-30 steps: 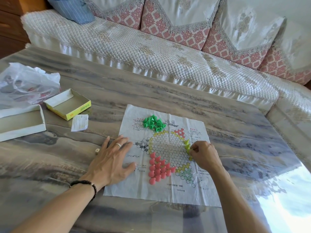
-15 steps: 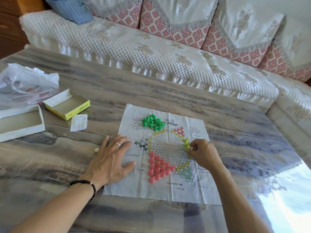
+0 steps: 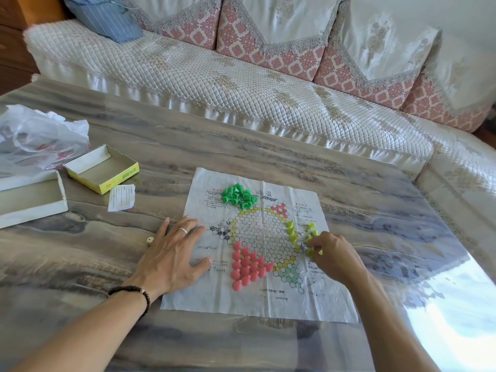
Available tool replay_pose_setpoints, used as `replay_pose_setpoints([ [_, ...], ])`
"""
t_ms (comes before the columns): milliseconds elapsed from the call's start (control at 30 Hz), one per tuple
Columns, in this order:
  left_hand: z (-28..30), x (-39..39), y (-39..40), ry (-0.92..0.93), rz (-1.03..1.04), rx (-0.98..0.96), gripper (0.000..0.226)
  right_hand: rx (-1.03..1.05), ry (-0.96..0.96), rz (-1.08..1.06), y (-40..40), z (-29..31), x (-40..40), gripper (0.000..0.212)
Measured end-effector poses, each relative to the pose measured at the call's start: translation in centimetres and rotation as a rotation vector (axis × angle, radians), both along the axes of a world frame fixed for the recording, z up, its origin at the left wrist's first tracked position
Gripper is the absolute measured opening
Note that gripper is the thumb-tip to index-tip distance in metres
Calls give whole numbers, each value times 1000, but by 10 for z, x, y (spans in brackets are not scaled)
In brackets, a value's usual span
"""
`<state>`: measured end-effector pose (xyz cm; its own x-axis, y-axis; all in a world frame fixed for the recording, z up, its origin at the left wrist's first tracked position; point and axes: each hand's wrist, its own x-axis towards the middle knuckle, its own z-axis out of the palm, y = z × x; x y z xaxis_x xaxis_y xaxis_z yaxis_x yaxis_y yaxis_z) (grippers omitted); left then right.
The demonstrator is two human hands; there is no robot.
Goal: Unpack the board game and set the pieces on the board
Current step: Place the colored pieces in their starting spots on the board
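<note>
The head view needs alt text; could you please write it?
A person's right hand pinches yellow-green cone pieces at the right edge of a paper game board, while the flat left hand rests on its left edge. Pink cone pieces stand arranged; green ones lie heaped.

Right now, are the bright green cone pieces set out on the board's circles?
No: the bright green cone pieces lie heaped on the paper board, above the grid.

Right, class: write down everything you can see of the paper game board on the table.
The paper game board is a thin, creased white sheet lying flat on the marbled table. A hexagonal grid of circles with a yellow border and coloured corners is printed on it, with red and black text around. Pink pieces, green pieces and yellow-green pieces stand on it. The left hand presses its left edge; the right hand pinches yellow-green pieces above its right side.
</note>
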<state>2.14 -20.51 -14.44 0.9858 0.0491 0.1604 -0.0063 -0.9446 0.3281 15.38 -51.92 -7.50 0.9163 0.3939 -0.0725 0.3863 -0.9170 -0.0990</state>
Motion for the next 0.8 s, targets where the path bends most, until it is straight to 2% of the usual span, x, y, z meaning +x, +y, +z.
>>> replay_pose_setpoints([
  [133,0,1,0,18,-1,6,79,6,-9,14,5,-6,-3,20],
  [433,-3,1,1,-11,-2,-5,80,250,-46,22,8,-4,2,5],
  [700,-2,1,0,-10,0,-6,77,340,84,-101,10,-3,-3,17],
  [800,-1,2,0,-10,-1,-5,77,337,78,-124,11,-7,-2,9],
])
